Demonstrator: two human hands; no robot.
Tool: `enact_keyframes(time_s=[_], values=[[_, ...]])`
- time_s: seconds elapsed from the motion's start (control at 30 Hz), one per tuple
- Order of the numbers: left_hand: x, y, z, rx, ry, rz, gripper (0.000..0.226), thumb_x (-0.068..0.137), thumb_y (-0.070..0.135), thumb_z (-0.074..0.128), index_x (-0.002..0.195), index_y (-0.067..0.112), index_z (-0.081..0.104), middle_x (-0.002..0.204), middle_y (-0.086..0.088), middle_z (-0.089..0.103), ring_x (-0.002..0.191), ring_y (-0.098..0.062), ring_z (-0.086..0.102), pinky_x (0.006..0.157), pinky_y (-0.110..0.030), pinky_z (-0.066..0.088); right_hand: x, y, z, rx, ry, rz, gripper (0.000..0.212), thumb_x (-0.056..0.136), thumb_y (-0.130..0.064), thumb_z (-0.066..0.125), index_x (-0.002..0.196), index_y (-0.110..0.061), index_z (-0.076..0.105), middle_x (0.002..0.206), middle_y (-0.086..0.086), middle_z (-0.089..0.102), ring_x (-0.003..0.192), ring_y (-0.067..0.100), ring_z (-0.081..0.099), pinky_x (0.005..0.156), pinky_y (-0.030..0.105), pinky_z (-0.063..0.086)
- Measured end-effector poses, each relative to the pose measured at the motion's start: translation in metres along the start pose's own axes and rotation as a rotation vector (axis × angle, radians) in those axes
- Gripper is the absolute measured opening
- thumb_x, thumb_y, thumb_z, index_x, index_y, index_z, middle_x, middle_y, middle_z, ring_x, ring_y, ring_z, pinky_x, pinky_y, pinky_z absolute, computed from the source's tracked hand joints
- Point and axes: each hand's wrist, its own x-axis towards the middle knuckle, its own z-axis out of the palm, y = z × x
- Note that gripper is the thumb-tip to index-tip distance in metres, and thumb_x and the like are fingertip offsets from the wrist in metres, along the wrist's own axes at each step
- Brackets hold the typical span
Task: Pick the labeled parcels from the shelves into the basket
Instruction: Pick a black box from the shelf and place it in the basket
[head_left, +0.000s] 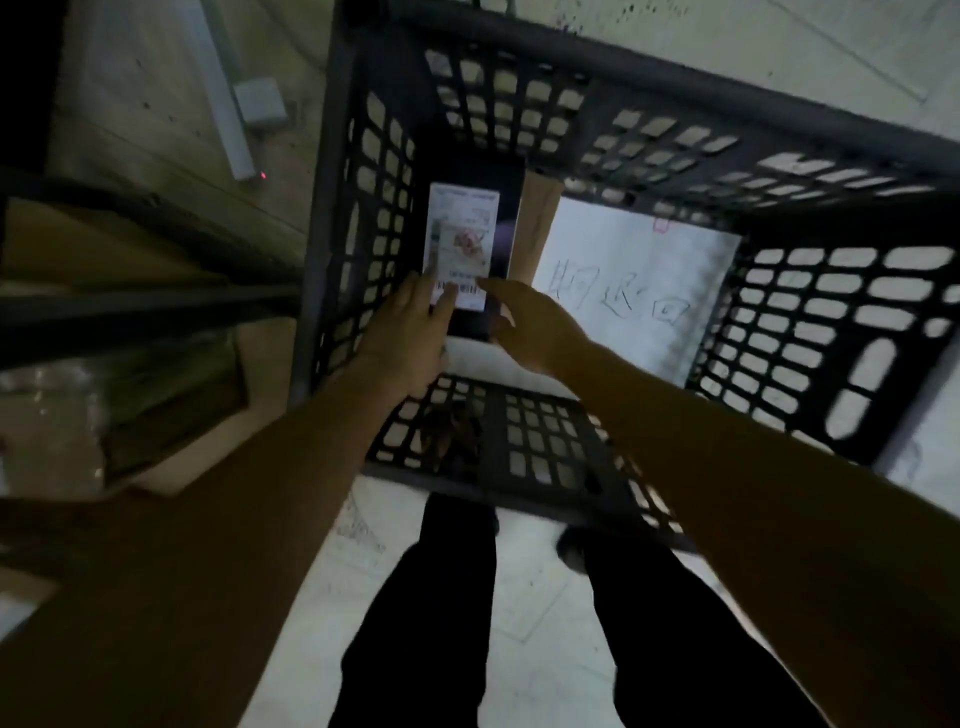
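A dark parcel (506, 234) with a white shipping label (465, 228) lies inside the dark lattice basket (571, 467), against its left wall. My left hand (410, 338) grips the parcel's near end, fingers over the label's barcode. My right hand (530, 325) hovers just right of that end with fingers spread; I cannot tell if it touches the parcel. A white parcel with handwritten marks (639, 291) and a brown cardboard piece (535, 228) lie in the basket to the right.
Shelves on the left hold cardboard boxes (104, 244) and a plastic-wrapped package (78, 421). The floor is pale tile. My legs in dark trousers (441, 623) stand directly before the basket's near wall.
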Motion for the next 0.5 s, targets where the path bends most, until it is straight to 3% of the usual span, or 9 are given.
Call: enact_keyframes(time_s=[0.1, 0.2, 0.37, 0.43, 0.5], values=[[-0.032, 0.014, -0.033, -0.143, 0.188, 0.036, 0.054, 0.09, 0.017, 0.051, 0.14, 0.008, 0.033, 0.149, -0.015, 0.029, 0.137, -0.029, 0.029, 0.112, -0.042, 0.031, -0.06, -0.001, -0.014, -0.379, -0.042, -0.012, 0.043, 0.097, -0.018, 0.039, 0.139, -0.02, 0.038, 0.138, 0.009, 0.049, 0.123, 0.026, 0.049, 0.102, 0.036, 0.038], [-0.075, 0.039, -0.081, -0.32, 0.326, 0.015, 0.039, 0.09, 0.014, 0.05, 0.128, 0.004, 0.047, 0.132, -0.018, 0.05, 0.121, -0.031, 0.047, 0.1, -0.04, 0.043, -0.131, -0.022, -0.028, -0.603, -0.112, -0.1, 0.04, 0.095, -0.023, 0.039, 0.135, -0.016, 0.044, 0.125, 0.013, 0.058, 0.112, 0.031, 0.055, 0.091, 0.038, 0.047], [-0.194, 0.081, -0.182, -0.374, 0.339, 0.089, 0.035, 0.09, 0.011, 0.046, 0.122, -0.002, 0.052, 0.122, -0.024, 0.055, 0.11, -0.036, 0.052, 0.091, -0.043, 0.045, -0.245, -0.081, -0.065, -0.89, -0.291, -0.259, 0.034, 0.095, -0.03, 0.042, 0.125, -0.016, 0.049, 0.113, 0.014, 0.055, 0.105, 0.029, 0.055, 0.072, 0.029, 0.037], [-0.254, 0.095, -0.219, -0.374, 0.344, 0.087, 0.037, 0.089, 0.015, 0.045, 0.12, -0.002, 0.054, 0.119, -0.026, 0.056, 0.107, -0.038, 0.054, 0.088, -0.042, 0.046, -0.291, -0.096, -0.081, -1.015, -0.424, -0.338, 0.026, 0.094, -0.034, 0.043, 0.116, -0.023, 0.051, 0.101, 0.004, 0.048, 0.106, 0.027, 0.053, 0.07, 0.029, 0.044], [-0.32, 0.112, -0.257, -0.383, 0.371, 0.042, 0.035, 0.09, 0.017, 0.043, 0.117, -0.002, 0.056, 0.116, -0.026, 0.057, 0.103, -0.037, 0.056, 0.083, -0.04, 0.045, -0.346, -0.131, -0.103, -1.112, -0.426, -0.413, 0.024, 0.095, -0.031, 0.04, 0.111, -0.019, 0.053, 0.099, 0.003, 0.048, 0.104, 0.027, 0.053, 0.068, 0.033, 0.048]])
